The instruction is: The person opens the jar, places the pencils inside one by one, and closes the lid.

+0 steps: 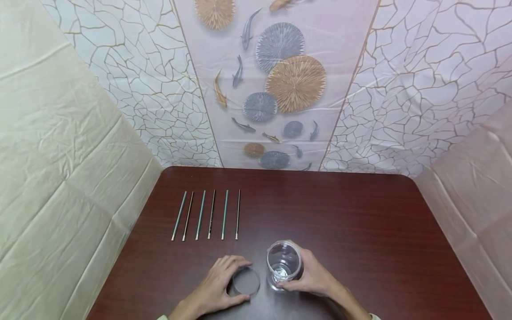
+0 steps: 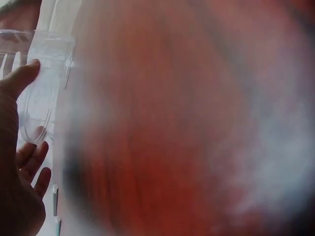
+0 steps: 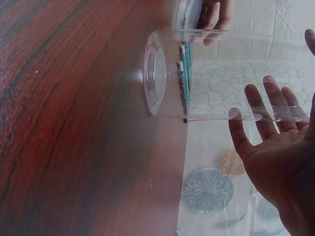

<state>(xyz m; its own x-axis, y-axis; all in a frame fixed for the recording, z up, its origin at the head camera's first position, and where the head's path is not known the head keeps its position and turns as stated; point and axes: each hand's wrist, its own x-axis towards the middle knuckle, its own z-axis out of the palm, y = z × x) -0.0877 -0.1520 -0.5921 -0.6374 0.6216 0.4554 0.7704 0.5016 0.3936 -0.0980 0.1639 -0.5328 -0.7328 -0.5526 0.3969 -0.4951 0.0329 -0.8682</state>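
My right hand (image 1: 314,274) grips a clear, empty jar (image 1: 272,284), with the thumb on the near side and the fingers round the far side. The jar is upright with its open mouth facing up. In the right wrist view, the jar's base (image 3: 156,73) is close over the table, and several fingers show against its wall. To its left, my left hand (image 1: 220,282) holds a clear round lid (image 1: 246,281) by the rim between thumb and fingers. The left wrist view shows the lid (image 2: 37,115) edge-on, with the jar (image 2: 54,49) behind it.
Several pencils (image 1: 201,215), teal and dark ones alternating, lie in a row on the back left of the dark red-brown table (image 1: 340,213). A patterned cloth (image 1: 296,84) hangs behind the table's back edge, and plain pale cloth (image 1: 80,178) flanks the left side.
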